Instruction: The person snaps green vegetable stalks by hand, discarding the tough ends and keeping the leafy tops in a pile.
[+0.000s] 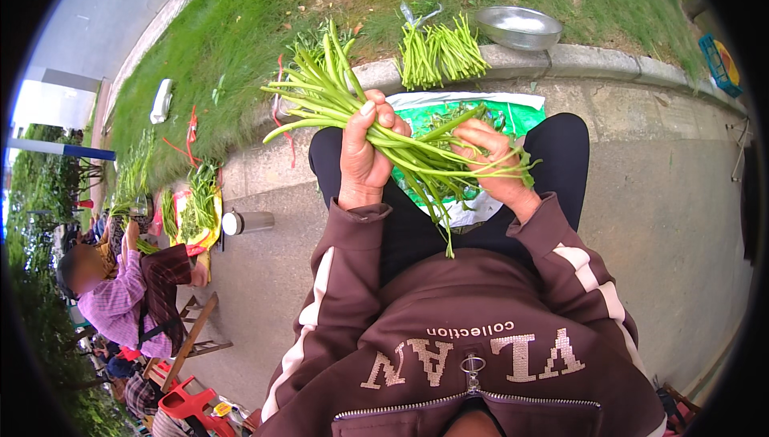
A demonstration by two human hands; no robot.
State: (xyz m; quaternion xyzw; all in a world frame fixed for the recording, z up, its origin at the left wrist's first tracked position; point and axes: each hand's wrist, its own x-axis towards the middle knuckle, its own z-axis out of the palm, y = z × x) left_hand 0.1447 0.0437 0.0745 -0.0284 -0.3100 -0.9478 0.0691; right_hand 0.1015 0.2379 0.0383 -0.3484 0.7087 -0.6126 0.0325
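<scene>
My left hand [369, 148] grips a bunch of long green vegetable stems [327, 91], held above my knees. The thick ends fan out to the upper left; the thinner ends trail down to the right. At those thinner ends is my right hand [489, 157], its fingers bent around a few stems, with a leafy tip [524, 166] beside it. Exactly which stems it pinches is partly hidden. Below the hands, between my legs, a green and white plastic sheet [528, 115] lies on the ground with leafy trimmings [471, 114] on it.
Trimmed stem bundles [441, 52] and a metal basin [519, 27] rest along the stone curb [577, 61]. At left stand a steel flask [247, 222] and a seated person [126, 311] on a wooden chair [195, 332], near more greens [201, 202]. A red plastic stool [192, 404] is at lower left.
</scene>
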